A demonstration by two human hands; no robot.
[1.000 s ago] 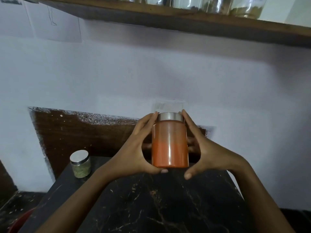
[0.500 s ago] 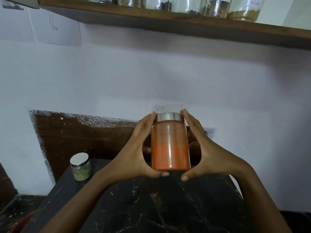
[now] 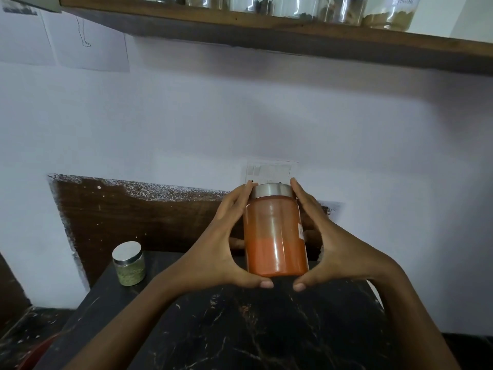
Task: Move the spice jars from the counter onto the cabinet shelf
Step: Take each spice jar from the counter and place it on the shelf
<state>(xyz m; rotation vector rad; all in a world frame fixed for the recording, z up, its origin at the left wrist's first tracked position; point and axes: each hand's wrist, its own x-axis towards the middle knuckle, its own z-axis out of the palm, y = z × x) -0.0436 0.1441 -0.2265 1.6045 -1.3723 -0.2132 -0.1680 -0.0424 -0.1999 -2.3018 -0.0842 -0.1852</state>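
Small green-spice jar (image 3: pixel 129 264) lower left, standing on tabletop (image 3: pixel 240 324), untouched. Left hand (image 3: pixel 213 252) and right hand (image 3: pixel 336 252) both clasping orange jar (image 3: pixel 276 236) at centre frame, thumbs under base, fingers along sides to steel lid; grip closed on jar. Probably glass: heavy, smooth, breakable, so support base. Versus half-second earlier: hold unchanged, more of shelf (image 3: pixel 293 36) showing at top.

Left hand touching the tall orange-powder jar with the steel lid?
Touching. Head view: left hand wraps the tall orange-powder jar, its fingers lying against lid and side.
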